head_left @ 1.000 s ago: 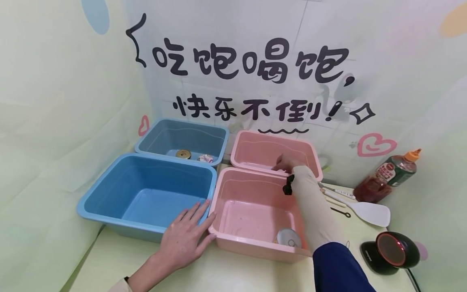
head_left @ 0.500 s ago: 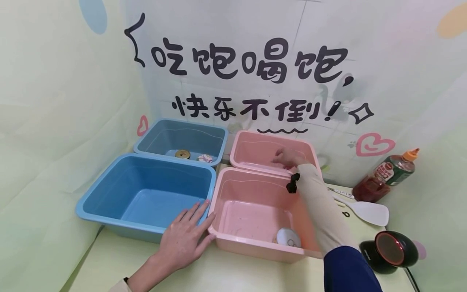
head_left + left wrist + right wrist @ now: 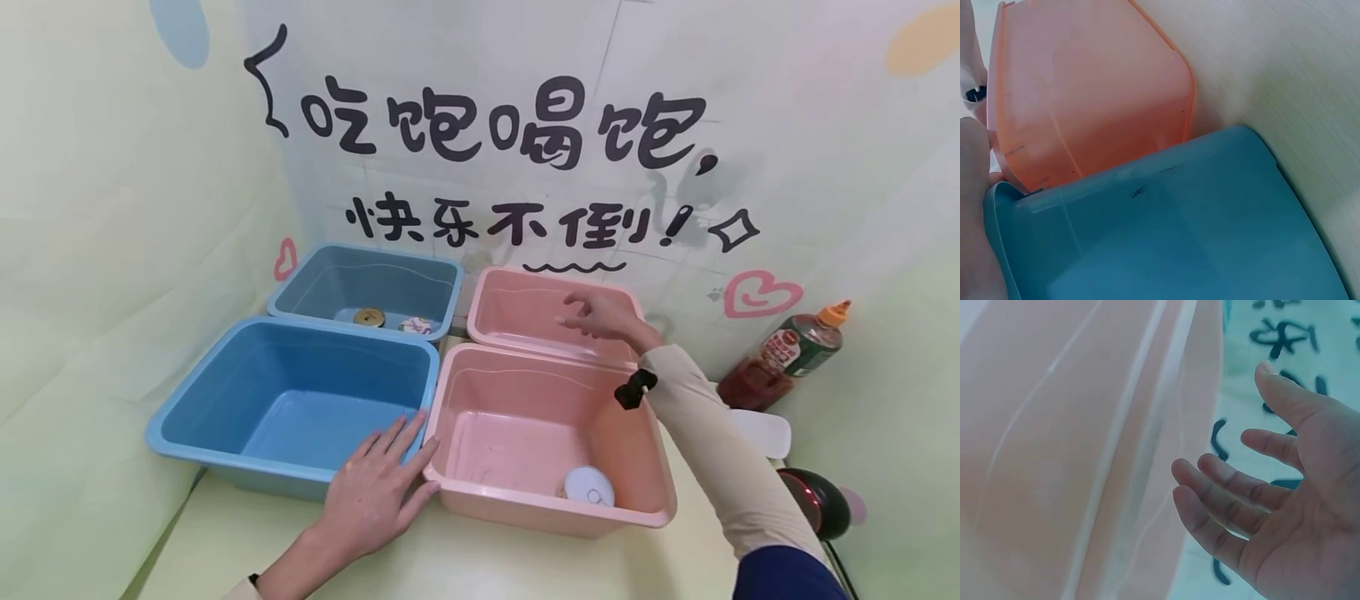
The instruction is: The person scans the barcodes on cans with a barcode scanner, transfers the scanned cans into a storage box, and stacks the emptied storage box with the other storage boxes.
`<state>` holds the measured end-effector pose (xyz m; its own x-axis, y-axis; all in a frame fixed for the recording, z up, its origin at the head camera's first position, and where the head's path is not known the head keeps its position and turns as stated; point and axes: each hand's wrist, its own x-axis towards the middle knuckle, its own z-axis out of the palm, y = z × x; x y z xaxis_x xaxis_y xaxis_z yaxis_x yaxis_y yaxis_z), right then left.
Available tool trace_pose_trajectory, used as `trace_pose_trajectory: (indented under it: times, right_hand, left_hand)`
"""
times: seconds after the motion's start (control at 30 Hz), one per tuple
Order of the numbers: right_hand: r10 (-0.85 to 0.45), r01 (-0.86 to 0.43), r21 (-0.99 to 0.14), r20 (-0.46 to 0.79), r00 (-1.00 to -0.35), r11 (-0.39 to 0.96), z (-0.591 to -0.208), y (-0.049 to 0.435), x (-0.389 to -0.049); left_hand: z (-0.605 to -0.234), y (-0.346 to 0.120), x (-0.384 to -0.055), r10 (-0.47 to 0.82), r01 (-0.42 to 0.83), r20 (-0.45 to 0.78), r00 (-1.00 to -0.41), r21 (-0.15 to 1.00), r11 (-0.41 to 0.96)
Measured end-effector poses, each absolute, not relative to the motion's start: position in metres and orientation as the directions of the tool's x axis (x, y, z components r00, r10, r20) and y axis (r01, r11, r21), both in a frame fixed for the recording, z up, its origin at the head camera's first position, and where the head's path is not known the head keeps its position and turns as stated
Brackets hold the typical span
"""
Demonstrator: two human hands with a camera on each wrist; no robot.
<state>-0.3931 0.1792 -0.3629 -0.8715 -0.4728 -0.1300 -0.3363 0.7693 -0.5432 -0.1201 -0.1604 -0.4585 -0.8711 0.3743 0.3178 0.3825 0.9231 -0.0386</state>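
Note:
My right hand (image 3: pixel 600 319) hovers over the back pink basin (image 3: pixel 517 308) with its fingers spread and nothing in them. In the right wrist view the palm (image 3: pixel 1297 531) and loosely bent fingers show, beside pale pink basin walls. My left hand (image 3: pixel 378 496) rests with straight fingers where the rims of the front blue basin (image 3: pixel 315 429) and the front pink basin (image 3: pixel 495 450) meet. A round can with a pull-ring lid (image 3: pixel 588 485) lies in the near right corner of the front pink basin. The near part of the back pink basin's floor is hidden behind its rim.
In the back blue basin (image 3: pixel 375 279) sit a gold round tin (image 3: pixel 370 317) and a small patterned item (image 3: pixel 416 325). On the right stand a red sauce bottle (image 3: pixel 783 354) and a black rounded device (image 3: pixel 821 504), with a white spatula (image 3: pixel 763 431) between, partly behind the right sleeve.
My right hand has risen out of the back pink basin and its fingers have spread. The right forearm has swung to the right, covering more of the spatula. The left hand stays put.

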Motion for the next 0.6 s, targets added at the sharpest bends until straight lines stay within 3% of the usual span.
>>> trace_pose_trajectory:
  times: [0.33, 0.6]
  right_hand:
    - [-0.609, -0.541, -0.477, 0.014, -0.793, 0.693, -0.346, 0.174, -0.342]
    - [-0.684, -0.597, -0.466, -0.023, -0.729, 0.652, -0.346, 0.173, -0.306]
  left_hand:
    - [-0.459, -0.162, -0.120, 0.372, 0.383, 0.325, -0.869, -0.032, 0.923]
    - [-0.459, -0.161, -0.121, 0.378, 0.391, 0.334, -0.863, -0.030, 0.920]
